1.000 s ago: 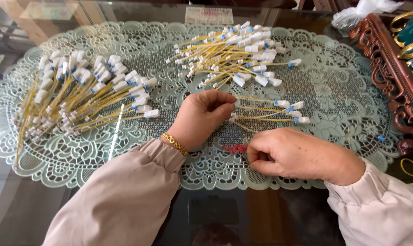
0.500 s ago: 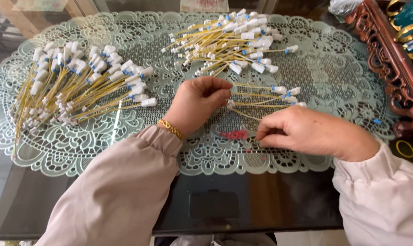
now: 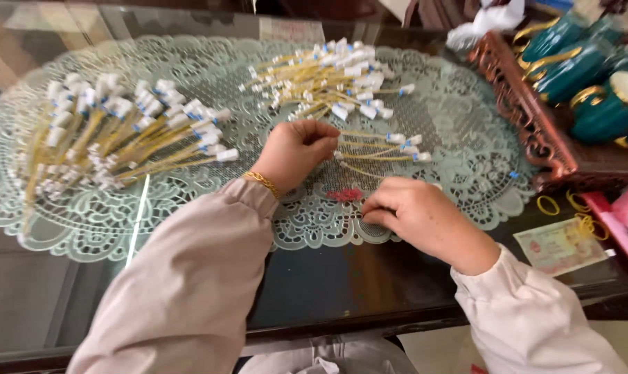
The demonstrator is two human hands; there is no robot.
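Centrally, left hand (image 3: 296,152) pinches together the ends of a few yellow cables (image 3: 379,149); right hand (image 3: 414,215) rests curled, grip contents hidden, on lace mat (image 3: 466,104).

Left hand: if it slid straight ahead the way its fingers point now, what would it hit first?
Probably the small row of yellow cables lying just past the left hand, whose curled fingers already seem to touch their near ends; exact contact is unclear.

A dark glass surface (image 3: 341,284) reflects daylight, with a pale green lace mat (image 3: 459,131) spread over it; a carved wooden tray (image 3: 528,125) holding teal and gold teaware (image 3: 570,66) sits at the far right
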